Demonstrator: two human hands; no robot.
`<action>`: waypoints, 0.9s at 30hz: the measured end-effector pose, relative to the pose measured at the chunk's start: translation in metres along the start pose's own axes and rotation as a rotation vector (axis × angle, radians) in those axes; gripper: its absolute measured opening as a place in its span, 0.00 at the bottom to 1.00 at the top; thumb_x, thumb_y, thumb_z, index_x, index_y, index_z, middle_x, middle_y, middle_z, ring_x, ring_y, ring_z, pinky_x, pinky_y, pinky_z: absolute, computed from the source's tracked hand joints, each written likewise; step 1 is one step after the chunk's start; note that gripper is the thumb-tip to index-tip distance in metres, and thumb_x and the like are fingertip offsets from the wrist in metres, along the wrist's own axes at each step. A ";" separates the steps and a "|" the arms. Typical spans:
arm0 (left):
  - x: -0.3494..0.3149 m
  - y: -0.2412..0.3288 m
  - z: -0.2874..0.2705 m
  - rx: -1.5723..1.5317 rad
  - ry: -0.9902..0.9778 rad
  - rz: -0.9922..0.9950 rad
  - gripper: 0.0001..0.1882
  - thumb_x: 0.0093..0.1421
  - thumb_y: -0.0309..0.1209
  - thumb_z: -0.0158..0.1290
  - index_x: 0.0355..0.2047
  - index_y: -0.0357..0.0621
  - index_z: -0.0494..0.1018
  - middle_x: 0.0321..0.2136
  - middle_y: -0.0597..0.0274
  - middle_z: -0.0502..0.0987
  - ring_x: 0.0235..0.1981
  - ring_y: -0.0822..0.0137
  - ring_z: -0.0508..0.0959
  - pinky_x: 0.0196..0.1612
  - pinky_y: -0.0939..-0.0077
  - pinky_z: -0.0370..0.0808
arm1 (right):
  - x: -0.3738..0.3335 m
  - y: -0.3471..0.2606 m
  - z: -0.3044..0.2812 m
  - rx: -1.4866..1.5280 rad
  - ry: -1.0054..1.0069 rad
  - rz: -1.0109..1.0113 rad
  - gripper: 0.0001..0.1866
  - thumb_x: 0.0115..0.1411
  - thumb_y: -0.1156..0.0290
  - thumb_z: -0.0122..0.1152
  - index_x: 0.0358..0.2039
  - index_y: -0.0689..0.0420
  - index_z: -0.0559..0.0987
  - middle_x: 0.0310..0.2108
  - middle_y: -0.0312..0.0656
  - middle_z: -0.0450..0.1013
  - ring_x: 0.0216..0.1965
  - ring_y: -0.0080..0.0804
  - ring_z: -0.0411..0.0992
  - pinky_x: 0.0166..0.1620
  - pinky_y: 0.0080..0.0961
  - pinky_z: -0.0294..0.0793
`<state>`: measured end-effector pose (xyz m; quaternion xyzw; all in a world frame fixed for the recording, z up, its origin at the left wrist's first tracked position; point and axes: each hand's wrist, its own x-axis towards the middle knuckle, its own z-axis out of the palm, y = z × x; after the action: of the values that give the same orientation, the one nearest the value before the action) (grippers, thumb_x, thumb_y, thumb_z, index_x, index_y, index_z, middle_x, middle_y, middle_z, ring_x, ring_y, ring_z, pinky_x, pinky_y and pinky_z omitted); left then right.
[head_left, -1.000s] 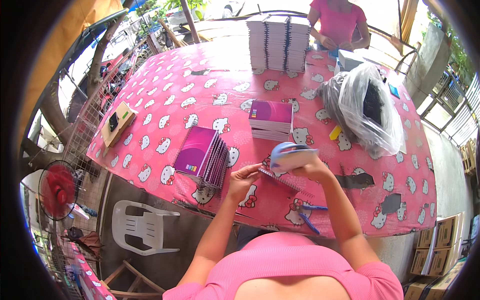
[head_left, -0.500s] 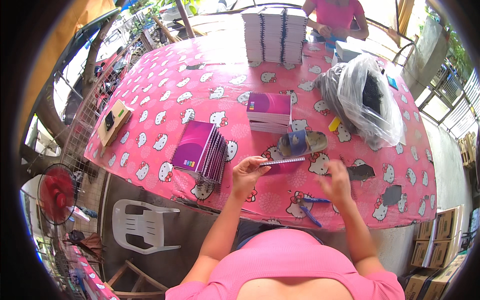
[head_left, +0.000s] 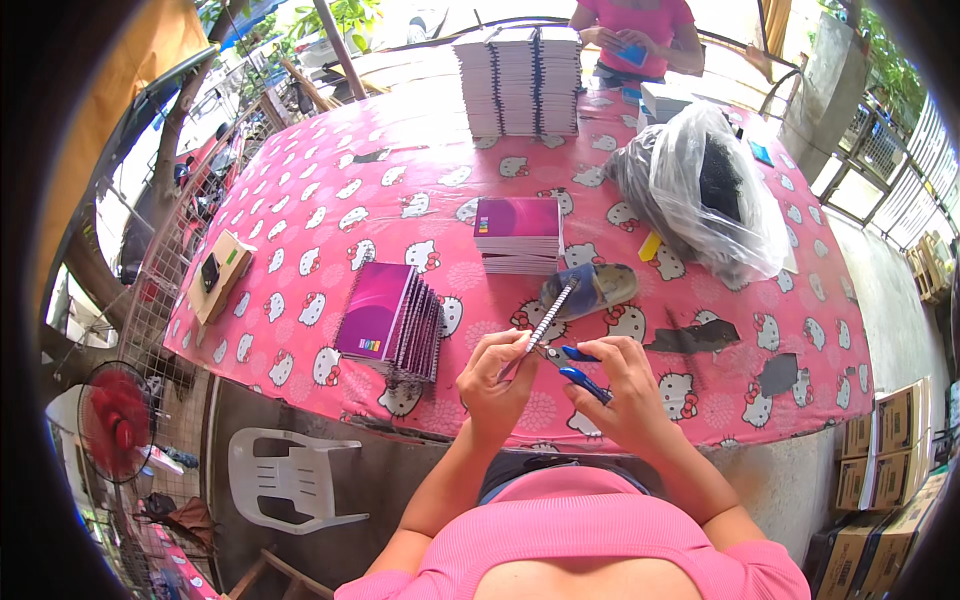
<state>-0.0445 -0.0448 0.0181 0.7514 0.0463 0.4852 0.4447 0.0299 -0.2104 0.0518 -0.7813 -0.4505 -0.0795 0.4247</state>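
My left hand (head_left: 494, 384) pinches a spiral-bound notebook (head_left: 553, 314), turned edge-on so that mostly its coil shows. Closed around the blue handles of a pair of pliers (head_left: 583, 383) is my right hand (head_left: 622, 395). The plier jaws are at the near end of the coil; whether they touch the wire I cannot tell. Left of my hands stands a stack of purple spiral notebooks (head_left: 375, 310). A second stack of purple-covered notebooks (head_left: 517, 220) lies farther off. Just beyond the held notebook is a blue slipper (head_left: 590, 288).
Tall stacks of bound notebooks (head_left: 515, 85) stand at the far side, near a person in pink (head_left: 640, 30) holding something blue. A clear plastic bag (head_left: 690, 190) with dark contents sits far right. A phone lies on a cardboard box (head_left: 222, 275) at left. The tablecloth (head_left: 500, 405) has torn patches.
My right hand has picked up the blue-handled pliers from the table and brought them to the coil. The notebook has swung from sideways to pointing away from me.
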 end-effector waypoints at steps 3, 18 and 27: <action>-0.001 0.000 -0.002 -0.030 0.018 0.004 0.10 0.49 0.13 0.61 0.32 0.34 0.76 0.33 0.50 0.80 0.34 0.65 0.81 0.36 0.77 0.79 | 0.001 -0.007 -0.006 0.121 -0.138 0.148 0.22 0.51 0.64 0.67 0.45 0.58 0.75 0.39 0.45 0.71 0.44 0.45 0.69 0.48 0.38 0.69; 0.007 -0.006 -0.009 0.074 -0.006 0.209 0.12 0.46 0.12 0.63 0.31 0.35 0.76 0.31 0.52 0.80 0.33 0.63 0.81 0.34 0.75 0.79 | 0.007 0.007 -0.006 1.009 -0.358 0.626 0.17 0.52 0.71 0.71 0.41 0.62 0.77 0.29 0.34 0.74 0.31 0.15 0.72 0.34 0.13 0.71; 0.006 -0.008 -0.009 0.040 0.004 0.176 0.13 0.45 0.10 0.61 0.32 0.35 0.76 0.32 0.52 0.80 0.34 0.63 0.81 0.35 0.75 0.80 | 0.008 -0.011 0.000 0.121 -0.024 0.048 0.19 0.49 0.70 0.69 0.41 0.59 0.77 0.35 0.43 0.73 0.38 0.36 0.73 0.43 0.29 0.72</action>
<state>-0.0453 -0.0316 0.0182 0.7602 -0.0091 0.5230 0.3853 0.0263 -0.2021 0.0622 -0.7657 -0.4406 -0.0323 0.4674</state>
